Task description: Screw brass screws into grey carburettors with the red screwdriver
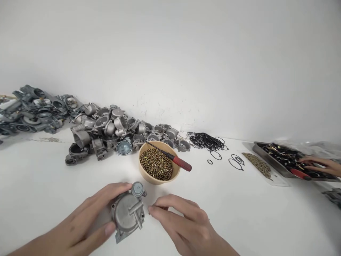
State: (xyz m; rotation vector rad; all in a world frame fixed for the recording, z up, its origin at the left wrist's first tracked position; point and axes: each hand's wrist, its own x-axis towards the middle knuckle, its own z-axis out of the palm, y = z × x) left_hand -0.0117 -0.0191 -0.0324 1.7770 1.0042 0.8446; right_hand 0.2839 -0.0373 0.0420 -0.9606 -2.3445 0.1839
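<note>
My left hand (90, 217) is closed around the side of a grey metal carburetor (126, 213). Its rounded float bowl faces up, with a hex plug at the top and a short pipe across the cover. Just right of it, my right hand (181, 220) pinches a small screw (149, 212) between thumb and fingers, the screw mostly hidden by the fingertips. The fingertips are close to the carburetor's edge but apart from it. Beyond both hands stands a tan bowl (142, 170) of brass-coloured screws (157, 165), with a red-handled screwdriver (181, 163) lying across it.
Loose float bowls (106, 124) are heaped behind, with carburetor bodies (39, 110) at far left. Black rubber rings (206, 141) lie right of the bowl. Farther right are small brass parts (257, 165) and a metal tray (277, 167), where another person's hand (321, 164) reaches in.
</note>
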